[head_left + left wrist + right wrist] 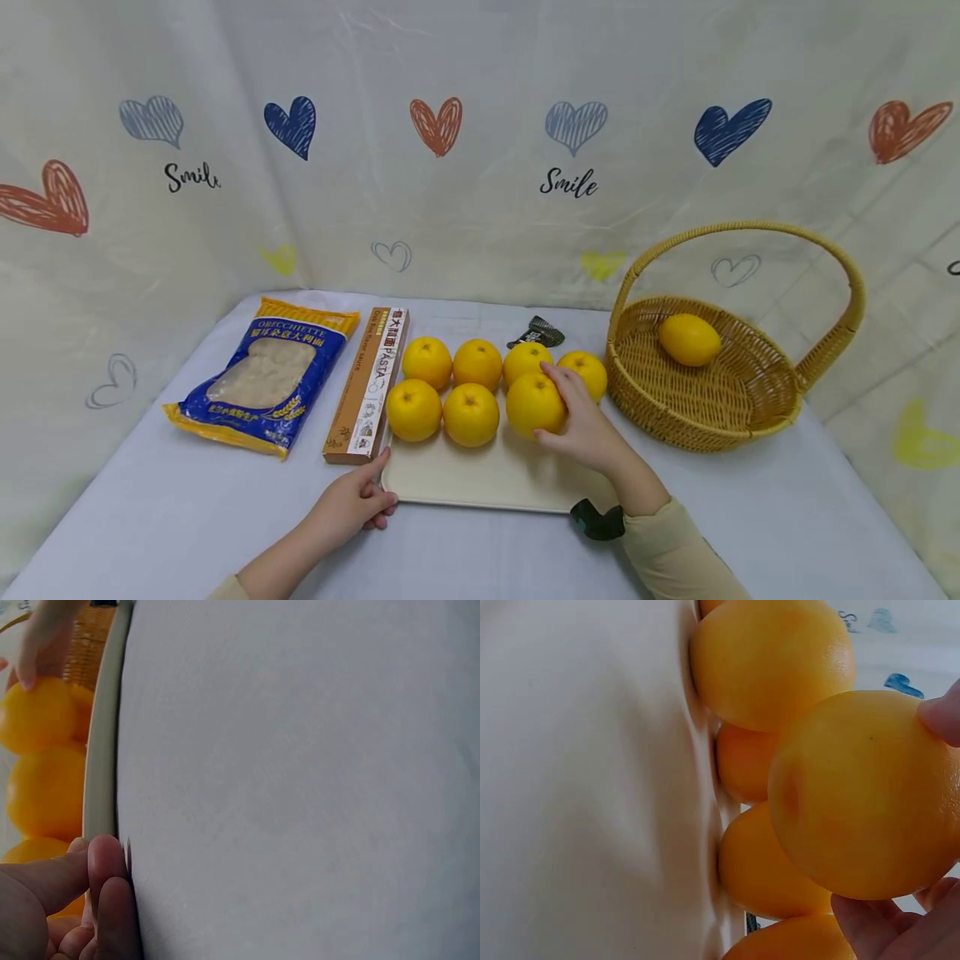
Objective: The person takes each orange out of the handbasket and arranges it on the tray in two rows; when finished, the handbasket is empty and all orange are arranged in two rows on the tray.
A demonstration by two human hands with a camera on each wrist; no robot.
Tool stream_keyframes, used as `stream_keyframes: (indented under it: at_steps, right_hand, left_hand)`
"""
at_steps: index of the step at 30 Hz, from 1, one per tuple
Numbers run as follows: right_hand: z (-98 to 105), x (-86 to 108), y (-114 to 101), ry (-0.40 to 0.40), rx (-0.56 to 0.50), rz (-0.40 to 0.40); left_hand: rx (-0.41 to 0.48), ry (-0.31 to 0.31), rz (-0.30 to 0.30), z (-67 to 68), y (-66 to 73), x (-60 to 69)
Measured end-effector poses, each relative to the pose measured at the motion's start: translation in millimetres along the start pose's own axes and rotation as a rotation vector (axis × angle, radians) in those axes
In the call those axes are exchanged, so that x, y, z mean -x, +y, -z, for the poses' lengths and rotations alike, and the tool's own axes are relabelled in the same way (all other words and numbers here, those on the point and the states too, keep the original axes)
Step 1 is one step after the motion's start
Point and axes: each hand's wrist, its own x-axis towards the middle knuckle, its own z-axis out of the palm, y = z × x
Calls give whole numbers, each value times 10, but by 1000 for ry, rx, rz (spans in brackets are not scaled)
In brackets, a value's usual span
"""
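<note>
A cream tray (480,485) bears two rows of oranges in the head view. At its front left corner my left hand (347,505) grips the rim; the left wrist view shows thumb and fingers at the edge (103,772). My right hand (592,429) holds an orange (534,407) at the right end of the front row, thumb on its near side and fingers over its far side. Seen from the right wrist, this orange (866,795) sits off the tray surface, in front of several others. Two more front-row oranges (471,414) stand to its left.
A wicker basket (697,404) with a tall handle stands right of the tray, one orange (689,339) inside. Left of the tray lie a pasta box (367,385) and a blue and yellow orecchiette bag (262,375). A small dark green packet (542,332) lies behind the oranges.
</note>
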Motion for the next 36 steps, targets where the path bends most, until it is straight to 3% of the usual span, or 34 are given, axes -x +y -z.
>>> stream_keyframes:
  at_steps: [9,22,36]
  right_hand:
    - [-41,-14,48,-5,-24,15]
    - [-123,-26,92,-72,50,-26]
    - [-117,-15,107,-110,29,-61]
  left_hand:
    - [-12,-1,2,7,4,-8]
    - [-2,-8,8,8,-5,-11]
    - [-19,-2,9,10,0,-2]
